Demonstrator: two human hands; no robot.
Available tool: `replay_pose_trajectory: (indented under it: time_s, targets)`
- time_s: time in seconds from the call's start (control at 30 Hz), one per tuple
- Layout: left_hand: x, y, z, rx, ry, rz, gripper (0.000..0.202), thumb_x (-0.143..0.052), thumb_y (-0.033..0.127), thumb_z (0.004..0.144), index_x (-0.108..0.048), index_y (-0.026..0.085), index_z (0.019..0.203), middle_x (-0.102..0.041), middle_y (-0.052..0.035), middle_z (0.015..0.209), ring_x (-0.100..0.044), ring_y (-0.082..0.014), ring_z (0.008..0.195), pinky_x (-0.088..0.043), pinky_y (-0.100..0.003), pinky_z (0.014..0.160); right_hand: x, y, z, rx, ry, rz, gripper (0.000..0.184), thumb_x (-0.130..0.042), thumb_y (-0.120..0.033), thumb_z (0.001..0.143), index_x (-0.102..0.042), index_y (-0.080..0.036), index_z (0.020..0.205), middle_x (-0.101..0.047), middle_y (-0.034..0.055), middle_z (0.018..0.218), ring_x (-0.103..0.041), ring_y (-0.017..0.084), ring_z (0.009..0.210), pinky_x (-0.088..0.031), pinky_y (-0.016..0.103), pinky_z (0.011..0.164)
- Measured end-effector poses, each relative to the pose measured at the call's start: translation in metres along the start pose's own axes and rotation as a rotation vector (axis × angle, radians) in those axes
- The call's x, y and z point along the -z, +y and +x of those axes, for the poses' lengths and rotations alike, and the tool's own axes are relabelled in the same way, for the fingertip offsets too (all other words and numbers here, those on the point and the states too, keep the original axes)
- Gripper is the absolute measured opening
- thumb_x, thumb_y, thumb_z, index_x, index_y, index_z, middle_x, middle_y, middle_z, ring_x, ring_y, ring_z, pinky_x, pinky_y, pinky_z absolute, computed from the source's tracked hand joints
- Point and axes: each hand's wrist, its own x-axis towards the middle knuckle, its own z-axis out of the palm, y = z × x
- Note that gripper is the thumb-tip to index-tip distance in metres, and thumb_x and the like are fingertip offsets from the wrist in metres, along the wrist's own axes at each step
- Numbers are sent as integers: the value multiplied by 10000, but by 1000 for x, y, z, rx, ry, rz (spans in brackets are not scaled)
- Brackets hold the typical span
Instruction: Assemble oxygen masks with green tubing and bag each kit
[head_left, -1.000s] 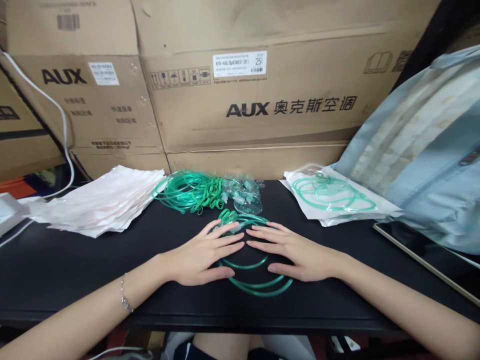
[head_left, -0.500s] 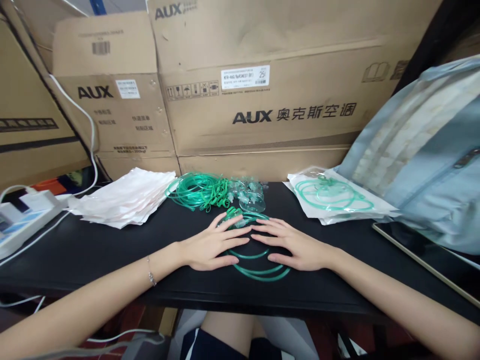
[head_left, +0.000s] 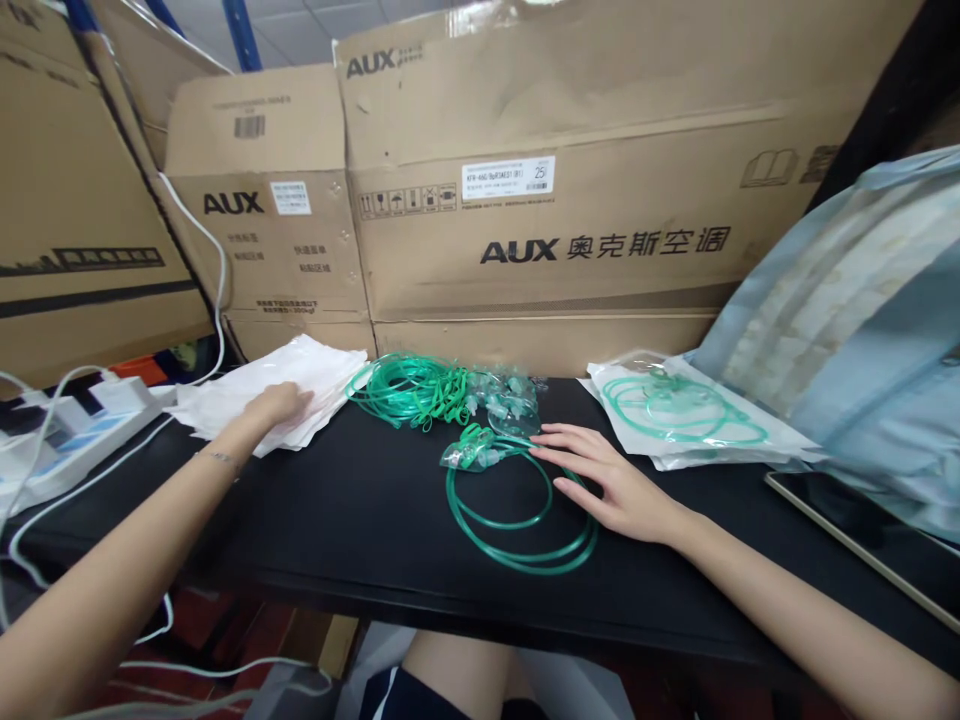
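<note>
My left hand (head_left: 279, 404) is at the stack of white packaging bags (head_left: 289, 365) on the left. Its fingers point away over the top bag and are partly hidden, so I cannot make out any grip. My right hand (head_left: 611, 485) is open, fingers stretched out, at the right side of a coil of green tubing (head_left: 517, 560). This tubing lies on the black table joined to a clear mask with a green strap (head_left: 469, 450). Behind it lie a heap of green tubing (head_left: 397, 385), green elastic straps (head_left: 444, 397) and several clear mask parts (head_left: 506, 395).
On the right, a clear-and-white bag holding a tubed mask (head_left: 675, 410) lies near a light blue backpack (head_left: 862, 370). A phone or tablet (head_left: 862, 540) is at the right edge. A power strip (head_left: 75, 440) with white cables is on the left. Cardboard boxes (head_left: 540, 290) stand behind.
My left hand has left the coil and moved left to the white bags. My right hand has shifted slightly right and stays at the coil. The view has tilted up and turned left.
</note>
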Motion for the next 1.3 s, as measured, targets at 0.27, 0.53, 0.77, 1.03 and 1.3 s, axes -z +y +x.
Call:
replay_pose_trajectory:
  time_s: [0.27, 0.53, 0.77, 1.03, 1.3]
  targets:
    - [8, 15, 0, 443, 195, 156, 421, -360, 378, 841, -647, 74, 891, -663, -165, 894, -584, -402, 941, -467, -485, 688, 0, 2, -4, -16, 6, -14, 346, -428, -263, 873, -511, -230, 1208, -521, 74, 1245, -380, 226, 1229, -333, 459, 1001]
    - [6, 115, 12, -280, 314, -71, 174, -500, 275, 819, -652, 235, 893, -665, 12, 1065, -548, -197, 1102, -371, -388, 996, 23, 17, 42, -212, 406, 237, 486, -342, -359, 900, -227, -306, 1370, -296, 69, 1423, -329, 227, 1282, -374, 457, 975]
    - [-25, 158, 24, -781, 446, -463, 140, -493, 179, 836, -632, 190, 853, -703, -47, 948, -580, -199, 1058, -254, -493, 1055, 32, 34, 49, 84, 42, -243, 360, -434, -191, 859, -487, -243, 1212, -473, 66, 1302, -331, 226, 1270, -211, 514, 1040]
    - [-35, 162, 14, -466, 541, -534, 238, -555, 296, 785, -587, 188, 995, -590, -93, 1175, -486, -229, 1161, -293, -466, 1018, 25, 26, 44, 171, 449, -466, 223, -443, -143, 859, -652, -174, 932, -640, 55, 768, -560, 130, 689, -429, 244, 601]
    - [-28, 182, 0, -24, -175, -639, 491, -509, 626, 656, -579, 151, 755, -635, -44, 748, -588, -198, 719, -428, -279, 640, 45, 26, 37, 76, 667, -885, 203, -470, -120, 812, -662, -185, 797, -562, 0, 589, -484, 99, 550, -296, 227, 473]
